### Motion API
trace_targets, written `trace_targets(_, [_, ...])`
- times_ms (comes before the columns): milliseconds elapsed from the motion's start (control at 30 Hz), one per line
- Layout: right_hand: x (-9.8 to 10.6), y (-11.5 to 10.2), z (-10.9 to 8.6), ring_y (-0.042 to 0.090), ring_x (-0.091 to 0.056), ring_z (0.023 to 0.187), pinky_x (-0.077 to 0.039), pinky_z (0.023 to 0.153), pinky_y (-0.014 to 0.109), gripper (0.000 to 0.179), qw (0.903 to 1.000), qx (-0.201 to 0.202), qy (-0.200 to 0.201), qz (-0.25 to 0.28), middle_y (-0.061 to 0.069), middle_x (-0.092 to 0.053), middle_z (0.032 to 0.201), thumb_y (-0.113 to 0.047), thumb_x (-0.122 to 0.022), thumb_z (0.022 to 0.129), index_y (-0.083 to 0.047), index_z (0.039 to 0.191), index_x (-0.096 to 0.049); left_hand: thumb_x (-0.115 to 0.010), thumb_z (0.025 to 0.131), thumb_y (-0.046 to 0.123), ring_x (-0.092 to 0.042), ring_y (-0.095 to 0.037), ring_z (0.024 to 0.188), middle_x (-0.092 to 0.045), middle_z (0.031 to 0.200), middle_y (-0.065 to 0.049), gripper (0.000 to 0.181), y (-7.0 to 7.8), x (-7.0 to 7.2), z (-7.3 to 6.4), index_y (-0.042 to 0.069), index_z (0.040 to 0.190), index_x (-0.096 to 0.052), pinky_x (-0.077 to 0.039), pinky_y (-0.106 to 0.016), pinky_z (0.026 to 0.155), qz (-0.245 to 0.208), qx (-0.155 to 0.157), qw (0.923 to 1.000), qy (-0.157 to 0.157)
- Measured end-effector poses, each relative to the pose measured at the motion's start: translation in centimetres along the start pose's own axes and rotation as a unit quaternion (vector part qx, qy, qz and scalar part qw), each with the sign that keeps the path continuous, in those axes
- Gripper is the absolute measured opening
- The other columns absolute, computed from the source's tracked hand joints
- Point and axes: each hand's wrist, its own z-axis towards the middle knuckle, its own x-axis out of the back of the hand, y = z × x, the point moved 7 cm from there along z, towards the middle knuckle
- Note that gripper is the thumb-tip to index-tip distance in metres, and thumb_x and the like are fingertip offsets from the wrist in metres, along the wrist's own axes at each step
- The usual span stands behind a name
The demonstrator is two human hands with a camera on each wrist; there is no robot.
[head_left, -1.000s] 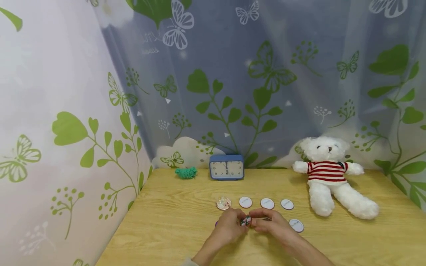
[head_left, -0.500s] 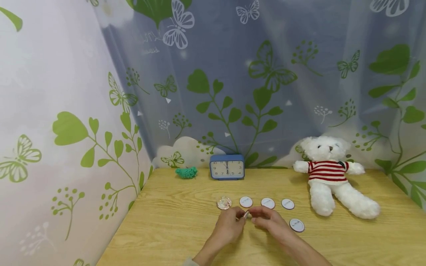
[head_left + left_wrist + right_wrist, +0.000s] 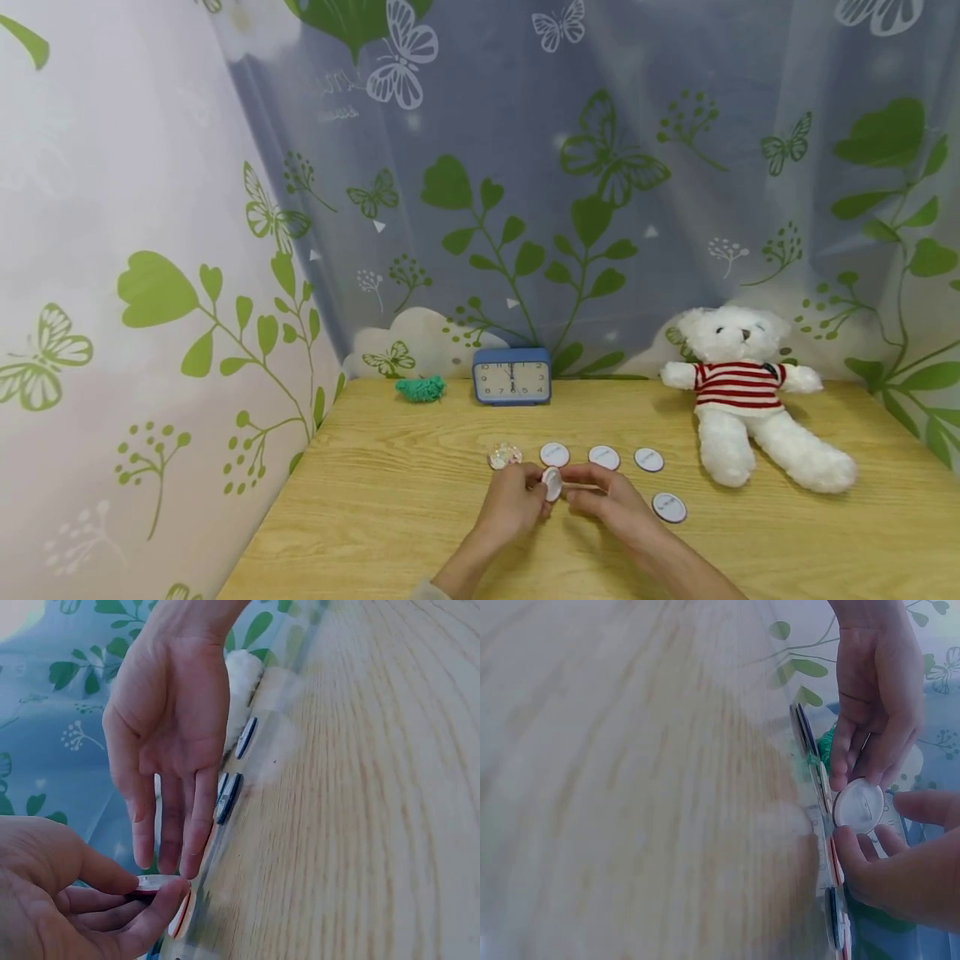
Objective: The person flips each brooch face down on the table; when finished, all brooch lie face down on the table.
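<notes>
Left hand partly hides glittery disc; white discs bear markings too small to read; head view's lower edge crops both forearms.

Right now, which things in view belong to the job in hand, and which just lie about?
Likely the job:
badge in the left hand
four other white-backed badges
shiny patterned disc

Apparently just lying about:
green bundle
blue clock
white teddy bear

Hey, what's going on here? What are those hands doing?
A person's left hand pinches a round badge, its whitish back showing in the head view. The right hand is close beside it, though whether it touches is hard to tell. Four more badges lie white side up on the wooden table. A blue clock stands farther back.
</notes>
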Motion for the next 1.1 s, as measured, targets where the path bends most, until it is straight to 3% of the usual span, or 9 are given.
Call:
trace_targets(167, [0.1, 0.1, -0.1, 0.018, -0.062, 0.111, -0.051, 0.09, 0.024, 0.043, 0.9999, -0.005, 0.014, 0.005, 0.023, -0.063, 0.135, -0.006, -0.069, 0.094, 0.009, 0.134, -0.061, -0.061, 0.095, -0.011, -0.071, -0.021, 0.064, -0.071, 0.077, -0.014, 0.014, -0.6, 0.1, 0.2, -0.012, 0.103, -0.072, -0.061, -0.028, 0.058, -0.054, 0.025, 0.9983, -0.001])
trace_targets(367, [0.1, 0.0, 0.0, 0.018, -0.062, 0.108, -0.053, 0.087, 0.025, 0.04, 0.9998, 0.0, 0.019, 0.007, 0.023, -0.063, 0.133, -0.004, -0.069, 0.093, 0.009, 0.131, -0.062, -0.059, 0.095, -0.014, -0.075, -0.035, 0.071, -0.073, 0.085, -0.022, 0.017, -0.9, 0.2, 0.3, -0.016, 0.109, -0.069, -0.065, -0.038, 0.067, -0.129, 0.04, 0.9908, -0.008])
trace_targets(533, [0.1, 0.0, 0.3, 0.019, -0.064, 0.107, -0.054, 0.087, 0.025, 0.042, 0.9998, -0.001, 0.017, 0.013, 0.022, -0.064, 0.132, -0.004, -0.071, 0.091, 0.009, 0.13, -0.063, -0.058, 0.095, -0.015, -0.075, -0.033, 0.074, -0.073, 0.091, -0.024, 0.022, -0.9, 0.5, 0.2, -0.018, 0.116, -0.067, -0.065, -0.041, 0.071, -0.159, 0.053, 0.9857, -0.011])
trace_targets(700, [0.0, 0.1, 0.4, 0.016, -0.065, 0.103, -0.055, 0.086, 0.023, 0.041, 0.9998, 0.003, 0.008, 0.02, 0.021, -0.066, 0.129, -0.004, -0.073, 0.091, 0.01, 0.129, -0.063, -0.059, 0.095, -0.014, -0.076, -0.034, 0.074, -0.074, 0.092, -0.026, 0.026, -0.8, 1.0, 0.2, -0.019, 0.12, -0.065, -0.065, -0.039, 0.069, -0.155, 0.053, 0.9864, -0.011])
trace_targets(833, [-0.2, 0.2, 0.4, 0.015, -0.066, 0.101, -0.056, 0.085, 0.024, 0.042, 0.9996, 0.008, -0.005, 0.028, 0.022, -0.067, 0.127, -0.002, -0.07, 0.092, 0.014, 0.129, -0.061, -0.062, 0.094, -0.012, -0.076, -0.034, 0.071, -0.076, 0.091, -0.024, 0.025, -1.0, 1.5, 0.2, -0.016, 0.119, -0.066, -0.064, -0.036, 0.064, -0.12, 0.044, 0.9918, 0.006])
trace_targets(1100, [-0.5, 0.3, 0.2, 0.013, -0.067, 0.1, -0.056, 0.085, 0.022, 0.042, 0.9992, 0.009, -0.015, 0.035, 0.02, -0.068, 0.126, -0.001, -0.068, 0.092, 0.018, 0.128, -0.06, -0.07, 0.088, -0.013, -0.072, -0.024, 0.059, -0.073, 0.081, -0.012, 0.014, -1.1, 2.4, -0.1, -0.009, 0.101, -0.071, -0.062, -0.032, 0.055, -0.078, 0.027, 0.9955, 0.047])
